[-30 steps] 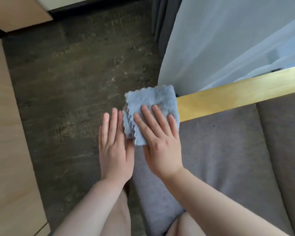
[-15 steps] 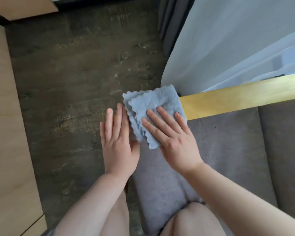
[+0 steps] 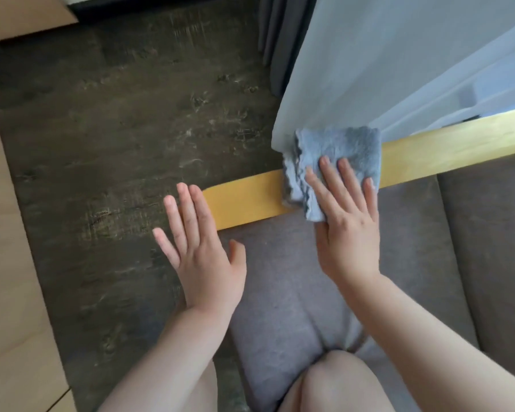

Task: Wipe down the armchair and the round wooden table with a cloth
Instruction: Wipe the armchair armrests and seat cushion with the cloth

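Note:
A folded blue cloth (image 3: 342,156) lies across the yellow wooden armrest (image 3: 244,200) of the armchair, whose grey seat cushion (image 3: 283,281) fills the lower middle. My right hand (image 3: 347,221) presses flat on the cloth, fingers spread over its near half. My left hand (image 3: 204,254) hovers flat and empty by the armrest's front end, its fingertips overlapping that end. The round wooden table is out of view.
Dark wood-grain floor (image 3: 125,138) lies to the left. A white sheer curtain (image 3: 399,60) hangs just behind the armrest, with a dark curtain (image 3: 275,40) beside it. Light wooden furniture (image 3: 9,292) runs along the left edge. My bare knee (image 3: 339,379) rests on the cushion.
My right hand has slid the cloth back along the armrest, away from its front end, uncovering that end. My left hand has come off the cloth and spread its fingers.

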A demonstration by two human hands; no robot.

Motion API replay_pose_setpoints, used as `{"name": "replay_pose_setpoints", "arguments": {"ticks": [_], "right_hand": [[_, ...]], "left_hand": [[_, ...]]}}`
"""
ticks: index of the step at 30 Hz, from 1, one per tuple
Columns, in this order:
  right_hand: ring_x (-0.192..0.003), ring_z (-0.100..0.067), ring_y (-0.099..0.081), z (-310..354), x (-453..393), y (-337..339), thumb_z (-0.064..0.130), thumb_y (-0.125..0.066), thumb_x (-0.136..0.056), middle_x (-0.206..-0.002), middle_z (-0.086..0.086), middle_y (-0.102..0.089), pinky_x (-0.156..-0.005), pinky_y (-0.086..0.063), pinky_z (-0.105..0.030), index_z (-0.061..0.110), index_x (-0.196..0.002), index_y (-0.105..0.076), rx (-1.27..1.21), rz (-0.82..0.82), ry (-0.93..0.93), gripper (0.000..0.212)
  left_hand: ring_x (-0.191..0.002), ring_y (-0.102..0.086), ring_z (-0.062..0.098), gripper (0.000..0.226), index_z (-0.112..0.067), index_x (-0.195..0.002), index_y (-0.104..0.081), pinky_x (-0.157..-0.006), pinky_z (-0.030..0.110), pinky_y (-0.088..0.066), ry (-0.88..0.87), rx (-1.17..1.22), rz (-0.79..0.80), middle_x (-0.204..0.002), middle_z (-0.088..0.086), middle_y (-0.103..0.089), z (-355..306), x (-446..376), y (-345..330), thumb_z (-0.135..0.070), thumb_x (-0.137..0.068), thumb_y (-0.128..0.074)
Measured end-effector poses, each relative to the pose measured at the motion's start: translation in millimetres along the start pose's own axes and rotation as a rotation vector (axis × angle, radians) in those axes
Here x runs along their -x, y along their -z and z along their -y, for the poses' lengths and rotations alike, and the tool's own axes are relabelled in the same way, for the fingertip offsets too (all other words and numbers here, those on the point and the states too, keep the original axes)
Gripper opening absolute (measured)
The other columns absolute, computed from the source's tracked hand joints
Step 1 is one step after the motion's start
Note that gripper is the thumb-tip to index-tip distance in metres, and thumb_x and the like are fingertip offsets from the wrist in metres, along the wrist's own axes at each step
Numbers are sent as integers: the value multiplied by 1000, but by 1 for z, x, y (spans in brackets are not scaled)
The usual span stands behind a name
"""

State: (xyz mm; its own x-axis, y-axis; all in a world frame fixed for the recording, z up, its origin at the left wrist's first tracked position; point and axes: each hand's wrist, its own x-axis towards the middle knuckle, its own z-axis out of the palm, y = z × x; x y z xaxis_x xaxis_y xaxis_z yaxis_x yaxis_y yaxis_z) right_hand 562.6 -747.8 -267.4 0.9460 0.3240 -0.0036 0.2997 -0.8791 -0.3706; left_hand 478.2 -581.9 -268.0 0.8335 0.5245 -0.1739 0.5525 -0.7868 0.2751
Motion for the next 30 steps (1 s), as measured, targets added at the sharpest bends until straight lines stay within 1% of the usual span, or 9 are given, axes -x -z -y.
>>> {"name": "replay_pose_setpoints", "arguments": {"ticks": [2, 5, 7, 10, 13, 18, 24, 28, 30], "right_hand": [[-145, -25, -22, 33, -20, -7, 12, -42, -79, -153, -1, -36, -117, -8, -42, 22, -144, -45, -34, -40, -149, 65], [-146, -21, -22, 49, 4, -19, 16, -50, -87, -154, 1, -34, -119, -13, -42, 23, -145, -43, -76, 80, 164, 59], [-146, -19, -23, 8, 23, -9, 11, -51, -88, -154, 3, -33, -118, -19, -41, 23, -145, -43, -27, 103, 269, 58], [-145, -24, -24, -38, 14, 8, 4, -48, -84, -153, -1, -36, -116, -20, -46, 20, -144, -44, -7, -28, 0, 63], [-145, -29, -23, -5, -11, 0, 7, -52, -82, -153, -5, -36, -117, -12, -45, 18, -144, -45, -61, -127, -232, 64], [-144, -20, -27, -38, 20, 8, 17, -40, -92, -152, 1, -38, -116, -23, -43, 23, -144, -44, -71, -16, 43, 52], [-146, -29, -20, -131, -52, 50, 4, -42, -80, -156, -6, -31, -118, -15, -48, 18, -146, -40, -5, -200, -543, 68], [-143, -31, -29, -108, -28, 37, 6, -37, -78, -151, -8, -39, -116, -18, -43, 16, -143, -45, 7, -110, -191, 67], [-143, -30, -29, -123, -11, 43, 2, -37, -77, -152, -8, -38, -117, -21, -44, 15, -144, -44, 18, -97, -226, 68]], "left_hand": [[-148, 12, 18, 101, -10, -154, -5, -117, 40, 13, -9, 6, 15, -162, 3, 2, -5, 1, -2, -15, -74, -67], [-149, 3, 18, 94, -8, -154, -13, -118, 41, 5, -85, 13, 46, -162, 4, -4, -19, 3, -3, -25, -75, -61], [-149, 3, 16, 96, -9, -154, -10, -118, 40, 5, -84, 24, 78, -162, 5, -2, -25, 4, -1, -32, -73, -57], [-149, 7, 14, 95, -12, -154, -4, -118, 39, 8, -137, 21, 108, -162, 2, 2, -30, 1, 0, -29, -75, -53], [-149, 6, 14, 93, -14, -155, -7, -117, 35, 9, -199, 9, 112, -162, 2, 0, -51, -4, -7, -24, -78, -60], [-149, 1, 17, 87, -12, -154, -11, -117, 38, 3, -317, -11, 152, -162, 5, -4, -94, -11, -15, -36, -79, -50], [-147, 14, 13, 103, -14, -154, 6, -116, 34, 12, -375, -121, 210, -160, 1, 12, -95, -17, -14, -27, -82, -67], [-147, 13, 12, 93, -14, -154, 2, -115, 28, 16, -352, -107, 201, -161, 0, 8, -97, -16, -13, -36, -80, -50], [-147, 15, 10, 92, -14, -154, 1, -114, 28, 16, -363, -95, 209, -160, -1, 9, -95, -18, -13, -35, -81, -50]]}}
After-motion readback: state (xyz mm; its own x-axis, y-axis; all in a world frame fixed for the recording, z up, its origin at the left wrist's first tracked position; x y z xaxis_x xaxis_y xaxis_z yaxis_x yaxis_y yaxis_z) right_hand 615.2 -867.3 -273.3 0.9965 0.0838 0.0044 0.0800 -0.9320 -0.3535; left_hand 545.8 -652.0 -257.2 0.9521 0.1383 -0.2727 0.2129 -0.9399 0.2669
